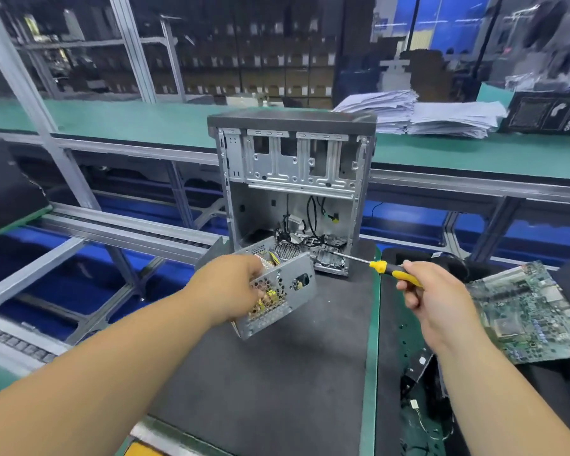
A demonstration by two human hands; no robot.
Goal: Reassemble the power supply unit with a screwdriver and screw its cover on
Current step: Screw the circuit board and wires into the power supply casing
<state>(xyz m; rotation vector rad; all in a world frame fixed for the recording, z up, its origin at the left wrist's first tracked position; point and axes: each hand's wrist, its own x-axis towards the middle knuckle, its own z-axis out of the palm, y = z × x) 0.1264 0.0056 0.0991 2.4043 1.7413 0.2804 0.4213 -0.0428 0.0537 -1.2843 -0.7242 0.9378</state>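
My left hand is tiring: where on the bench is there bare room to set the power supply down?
The dark mat is bare in front of the power supply, between your forearms. It is crowded behind, at the case and its cables, and right of the green strip, by the circuit board and loose wires.

We see factory hall, dim beyond glass partition [244, 44] with aluminium frame posts. Green-matted bench [129, 120] runs across behind, paper stacks [418, 113] and black box [543, 111] on it. Roller conveyor rails [122, 228] at left over blue floor [63, 274]. Near us, dark mat on green-edged tabletop [371, 357].
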